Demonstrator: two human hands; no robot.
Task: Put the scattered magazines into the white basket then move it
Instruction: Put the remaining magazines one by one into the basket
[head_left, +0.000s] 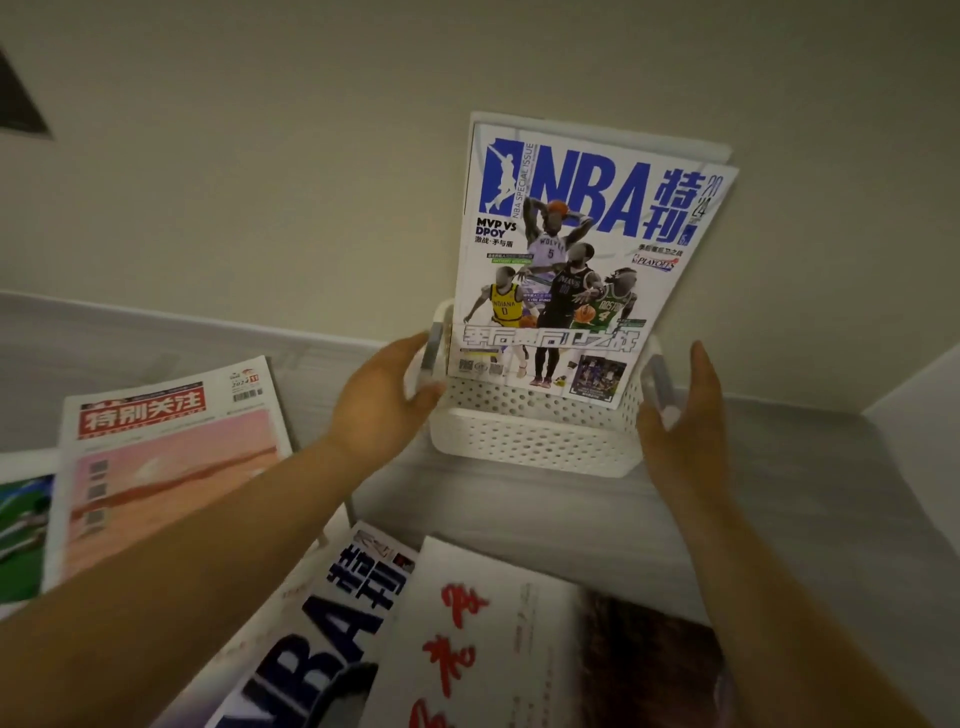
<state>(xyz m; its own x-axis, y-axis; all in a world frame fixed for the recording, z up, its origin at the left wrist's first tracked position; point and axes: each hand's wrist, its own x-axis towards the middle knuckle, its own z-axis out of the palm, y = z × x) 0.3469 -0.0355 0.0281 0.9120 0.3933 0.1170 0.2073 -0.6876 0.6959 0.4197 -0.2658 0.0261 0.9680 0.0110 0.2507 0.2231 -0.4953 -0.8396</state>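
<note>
1. The white perforated basket (535, 436) stands on the grey desk (779, 499), close to the beige wall (260, 182).
2. An NBA special-issue magazine (582, 249) stands upright inside the basket, leaning back toward the wall, with at least one more white-edged magazine behind it.
3. The left hand (384, 395) is at the basket's left end; its grip is partly closed, thumb on the rim by the clear handle, fingers behind the end wall.
4. The right hand (685, 431) is at the basket's right end beside the other clear handle; its grip is open, fingers straight up, and I cannot tell whether the palm touches the basket.
5. A magazine with a red title banner and pink cover (166, 467) lies flat on the desk well to the left of the basket.
6. Near the bottom edge, a second NBA magazine (332, 644) lies partly under the left forearm.
7. A white magazine with red calligraphy (483, 639) lies overlapping it, just to its right.
</note>
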